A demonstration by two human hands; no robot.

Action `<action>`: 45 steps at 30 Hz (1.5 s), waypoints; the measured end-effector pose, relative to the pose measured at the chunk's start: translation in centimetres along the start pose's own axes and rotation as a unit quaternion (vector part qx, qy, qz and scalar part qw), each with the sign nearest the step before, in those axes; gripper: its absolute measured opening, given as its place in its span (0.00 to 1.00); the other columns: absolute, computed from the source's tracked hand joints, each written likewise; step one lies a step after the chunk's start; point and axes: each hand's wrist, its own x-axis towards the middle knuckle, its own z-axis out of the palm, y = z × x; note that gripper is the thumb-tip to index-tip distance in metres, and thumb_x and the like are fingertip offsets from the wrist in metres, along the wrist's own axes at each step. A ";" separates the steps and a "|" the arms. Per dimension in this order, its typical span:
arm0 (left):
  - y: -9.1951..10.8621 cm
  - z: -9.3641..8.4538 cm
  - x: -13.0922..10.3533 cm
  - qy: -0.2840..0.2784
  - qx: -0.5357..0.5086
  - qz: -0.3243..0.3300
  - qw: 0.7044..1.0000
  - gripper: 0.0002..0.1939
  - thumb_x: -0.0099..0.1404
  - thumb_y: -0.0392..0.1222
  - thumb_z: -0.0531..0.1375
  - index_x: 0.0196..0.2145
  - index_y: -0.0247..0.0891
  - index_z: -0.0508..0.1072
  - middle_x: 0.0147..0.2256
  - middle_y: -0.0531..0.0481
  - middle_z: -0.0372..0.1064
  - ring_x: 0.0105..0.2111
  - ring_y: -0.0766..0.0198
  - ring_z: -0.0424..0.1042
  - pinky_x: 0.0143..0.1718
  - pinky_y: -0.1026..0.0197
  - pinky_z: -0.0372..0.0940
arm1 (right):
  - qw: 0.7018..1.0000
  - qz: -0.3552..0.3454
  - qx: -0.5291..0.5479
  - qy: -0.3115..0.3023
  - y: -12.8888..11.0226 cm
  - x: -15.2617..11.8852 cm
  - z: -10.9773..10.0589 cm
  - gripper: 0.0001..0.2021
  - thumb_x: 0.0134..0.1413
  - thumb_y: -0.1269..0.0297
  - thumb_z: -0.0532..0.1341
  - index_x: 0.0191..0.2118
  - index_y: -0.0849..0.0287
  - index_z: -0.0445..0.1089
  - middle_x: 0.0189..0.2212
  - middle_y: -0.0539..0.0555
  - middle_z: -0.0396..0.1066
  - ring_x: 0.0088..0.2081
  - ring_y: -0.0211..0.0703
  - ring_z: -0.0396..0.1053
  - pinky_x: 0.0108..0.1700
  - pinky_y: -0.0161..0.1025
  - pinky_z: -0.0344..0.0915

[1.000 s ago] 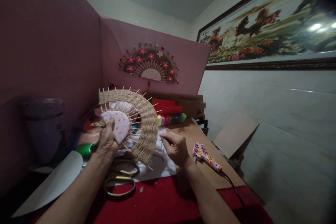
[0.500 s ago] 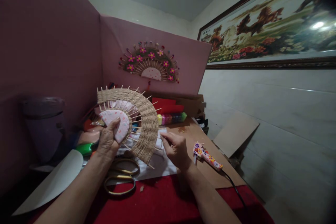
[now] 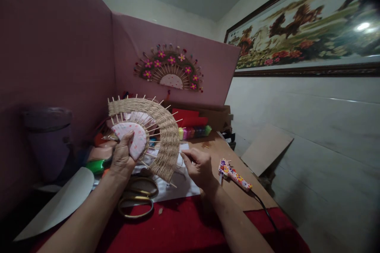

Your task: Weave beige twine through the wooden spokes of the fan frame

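Note:
A woven half-round fan (image 3: 168,136), made of tan twine wound across thin light sticks, is tilted in front of me. At its centre is a white half-disc with pink spots (image 3: 139,142). My left hand (image 3: 123,156) grips this half-disc, thumb across its front and the fingers hidden behind. At the fan's right outer edge, among the protruding stick ends, my right hand (image 3: 197,166) is closed in a pinch of thumb and forefinger. What lies between those fingertips is too small to make out. Beneath the fan are scissors (image 3: 136,207) with brass-coloured handles.
A flower-patterned glue gun (image 3: 234,176) with a black cord lies on brown board (image 3: 237,201) at right. A finished-looking fan with pink flowers (image 3: 171,60) hangs on the pink panel. Red cloth (image 3: 178,225) covers the front; a green-handled tool (image 3: 95,167) lies left.
The fan has turned slightly and shifted a little up and left in my left hand's grip. My right hand keeps its pinch at the outer edge, almost unmoved.

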 end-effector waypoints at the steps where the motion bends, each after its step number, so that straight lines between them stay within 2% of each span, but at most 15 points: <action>1: 0.0 0.0 0.0 0.000 -0.003 0.000 1.000 0.11 0.58 0.29 0.54 0.39 0.32 0.71 0.25 0.50 0.74 0.23 0.66 0.73 0.27 0.64 0.71 | 1.000 -0.003 0.002 -0.003 0.0 0.0 -0.1 0.07 0.54 0.66 0.56 0.33 0.59 0.72 0.25 0.54 0.71 0.27 0.39 0.67 0.31 0.35 0.62; 7: 0.2 0.2 -0.1 0.006 -0.024 -0.016 1.000 0.12 0.61 0.30 0.53 0.41 0.32 0.70 0.26 0.49 0.74 0.25 0.66 0.73 0.28 0.64 0.71 | 0.998 -0.001 0.063 -0.002 0.1 0.3 -0.6 0.07 0.52 0.68 0.57 0.35 0.59 0.71 0.27 0.54 0.71 0.27 0.38 0.67 0.29 0.34 0.62; 10: 0.3 0.2 -0.1 0.009 -0.032 -0.025 0.999 0.13 0.61 0.30 0.53 0.43 0.33 0.70 0.26 0.50 0.74 0.24 0.66 0.73 0.28 0.64 0.71 | 0.997 -0.003 0.077 -0.021 0.2 0.6 -0.8 0.08 0.52 0.69 0.56 0.35 0.59 0.72 0.27 0.54 0.72 0.27 0.38 0.67 0.29 0.34 0.63; 16: 0.2 0.1 0.0 0.002 -0.051 -0.041 0.998 0.12 0.63 0.32 0.52 0.43 0.32 0.70 0.24 0.49 0.74 0.23 0.67 0.73 0.27 0.64 0.71 | 0.994 0.004 0.110 -0.019 0.5 0.5 -0.3 0.08 0.50 0.71 0.57 0.35 0.59 0.73 0.30 0.55 0.74 0.31 0.40 0.70 0.31 0.36 0.66; 22: 0.2 -0.3 0.1 -0.025 -0.057 -0.042 0.997 0.11 0.60 0.28 0.53 0.40 0.33 0.71 0.26 0.49 0.75 0.24 0.65 0.74 0.29 0.61 0.72 | 0.992 0.019 0.124 -0.007 0.8 0.3 0.1 0.08 0.49 0.72 0.59 0.35 0.58 0.74 0.32 0.56 0.75 0.34 0.42 0.72 0.36 0.38 0.68; 27: 0.0 -0.4 0.3 -0.023 -0.072 -0.051 0.996 0.13 0.60 0.29 0.53 0.42 0.34 0.70 0.26 0.50 0.75 0.23 0.66 0.73 0.28 0.62 0.72 | 0.987 0.044 0.153 -0.015 0.8 0.1 0.7 0.08 0.50 0.70 0.59 0.36 0.58 0.74 0.33 0.56 0.75 0.34 0.42 0.72 0.36 0.37 0.68; 34: 0.2 -0.4 0.8 -0.005 -0.084 -0.032 0.996 0.14 0.60 0.30 0.55 0.44 0.35 0.69 0.26 0.51 0.75 0.24 0.68 0.73 0.30 0.64 0.70 | 0.990 0.044 0.132 -0.022 0.5 0.2 0.4 0.07 0.51 0.67 0.59 0.32 0.60 0.74 0.27 0.54 0.73 0.28 0.39 0.69 0.30 0.35 0.64; 38: 0.2 -0.5 0.9 -0.009 -0.094 -0.029 0.995 0.11 0.61 0.31 0.55 0.42 0.36 0.70 0.26 0.51 0.75 0.26 0.68 0.73 0.31 0.64 0.70 | 0.994 0.049 0.091 -0.033 0.3 0.3 0.0 0.09 0.53 0.65 0.57 0.27 0.60 0.73 0.20 0.51 0.69 0.22 0.36 0.63 0.25 0.33 0.59; 45: 0.0 -0.3 0.5 -0.025 -0.091 -0.018 0.995 0.08 0.63 0.33 0.54 0.38 0.35 0.72 0.24 0.53 0.74 0.24 0.69 0.73 0.30 0.65 0.70 | 0.997 -0.005 0.048 -0.063 -0.3 -0.1 -0.3 0.07 0.53 0.67 0.57 0.31 0.60 0.72 0.24 0.53 0.71 0.25 0.37 0.65 0.28 0.33 0.59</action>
